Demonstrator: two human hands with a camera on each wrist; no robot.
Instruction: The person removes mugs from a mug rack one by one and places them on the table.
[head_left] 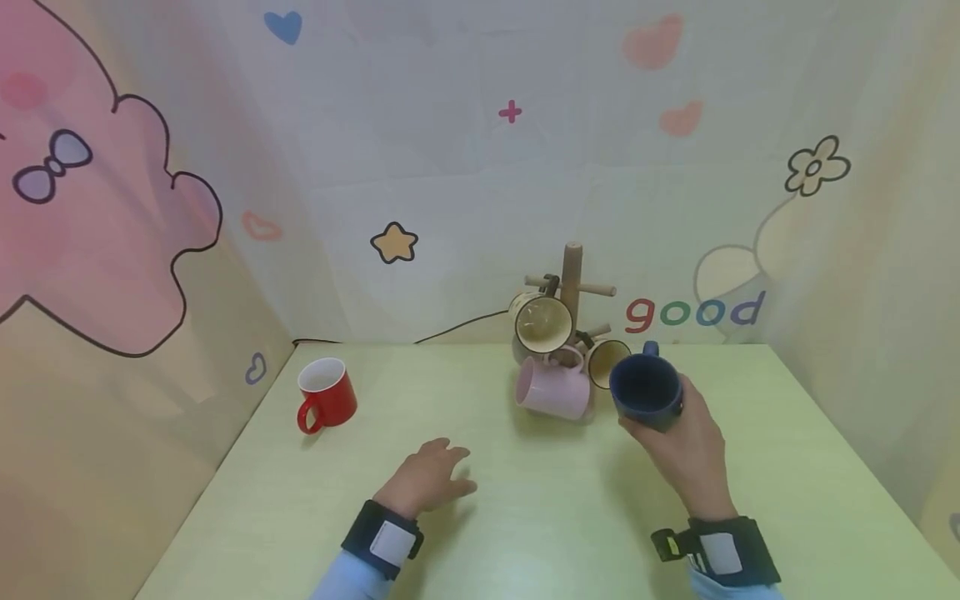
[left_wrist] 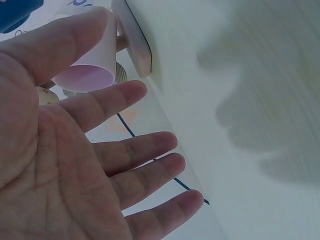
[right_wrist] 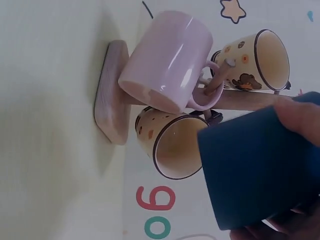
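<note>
In the head view my right hand (head_left: pixel 692 446) grips a dark blue mug (head_left: pixel 647 388) round its body, raised off the table, its mouth tilted toward me and its handle pointing away. The right wrist view has the same blue mug (right_wrist: pixel 260 165) close up, beside a wooden mug stand (right_wrist: pixel 114 95). On that stand hang a pink mug (head_left: pixel 553 388) and two cream mugs with dark rims, one higher (head_left: pixel 543 323) and one lower (head_left: pixel 607 363). My left hand (head_left: pixel 426 482) hovers over the table, fingers spread and holding nothing; its palm (left_wrist: pixel 60 165) shows in the left wrist view.
A red mug (head_left: pixel 330 393) with a white inside stands upright at the table's left, handle toward me. The pale table (head_left: pixel 525 517) meets a printed cloth backdrop (head_left: pixel 450 167) behind and at both sides. One upper peg (head_left: pixel 597 290) of the stand points right, bare.
</note>
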